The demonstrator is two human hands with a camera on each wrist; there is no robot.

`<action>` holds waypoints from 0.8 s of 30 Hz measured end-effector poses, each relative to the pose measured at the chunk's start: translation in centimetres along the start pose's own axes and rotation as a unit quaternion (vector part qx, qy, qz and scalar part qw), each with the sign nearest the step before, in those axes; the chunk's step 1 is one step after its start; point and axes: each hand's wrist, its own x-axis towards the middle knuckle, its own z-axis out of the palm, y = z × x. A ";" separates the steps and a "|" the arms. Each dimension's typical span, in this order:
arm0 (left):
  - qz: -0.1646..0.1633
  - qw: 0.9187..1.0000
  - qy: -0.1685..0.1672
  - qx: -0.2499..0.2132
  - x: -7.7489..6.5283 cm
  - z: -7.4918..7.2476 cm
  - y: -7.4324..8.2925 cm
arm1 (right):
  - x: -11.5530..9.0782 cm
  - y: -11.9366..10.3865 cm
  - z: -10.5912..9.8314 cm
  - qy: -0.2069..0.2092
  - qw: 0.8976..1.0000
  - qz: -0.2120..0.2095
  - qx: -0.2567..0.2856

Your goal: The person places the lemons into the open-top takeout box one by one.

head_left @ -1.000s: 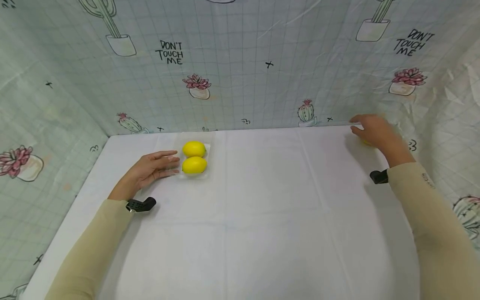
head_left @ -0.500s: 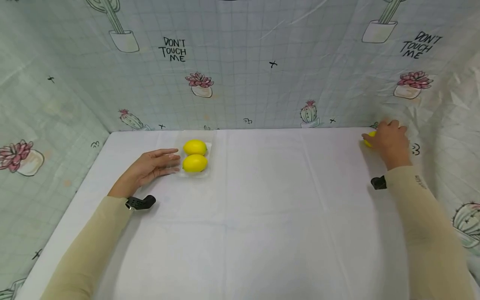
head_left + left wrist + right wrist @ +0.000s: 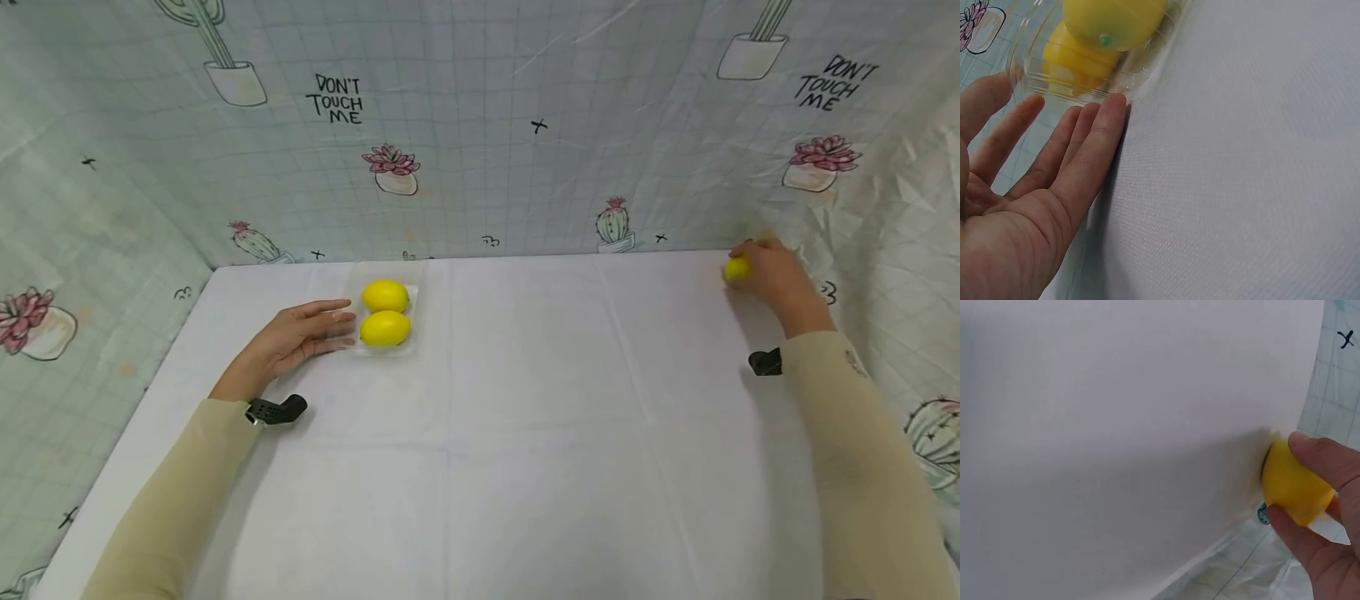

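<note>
Two yellow lemons lie one behind the other in a clear plastic container at the table's back left. My left hand is beside it with fingers extended; in the left wrist view the fingertips touch or nearly touch the container's clear wall. At the far right back corner my right hand grips another lemon. The right wrist view shows this lemon between thumb and fingers, close to the table surface; whether it is lifted I cannot tell.
A white cloth covers the table. Behind it hangs a curtain printed with cacti and lettering, and more of it closes in the left and right sides. Each wrist wears a black band device.
My right hand came down onto the lemon in the far right corner and now grips it. The left hand has stayed beside the container.
</note>
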 end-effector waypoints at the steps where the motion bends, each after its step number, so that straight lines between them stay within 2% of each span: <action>1: -0.001 1.000 -0.001 0.001 0.0 0.0 0.0 | -0.1 0.2 0.0 0.000 1.000 -0.002 0.001; 6: -0.007 1.000 -0.003 -0.006 -0.1 0.1 0.1 | -0.2 1.1 0.0 -0.008 0.999 -0.031 0.010; 10: -0.006 1.000 -0.007 -0.003 -0.2 0.1 0.1 | -0.3 1.5 -0.5 -0.037 0.996 -0.077 0.006; 13: -0.003 1.000 -0.010 0.002 -0.1 0.0 0.1 | -0.6 1.6 -1.0 -0.063 0.994 -0.092 0.000; 18: -0.005 1.000 -0.012 0.003 0.0 0.1 0.0 | -1.1 1.6 -1.6 -0.091 0.992 -0.087 -0.009; 24: -0.003 1.000 -0.004 0.020 0.0 0.3 0.0 | -1.3 2.2 -1.5 -0.090 0.992 -0.080 -0.030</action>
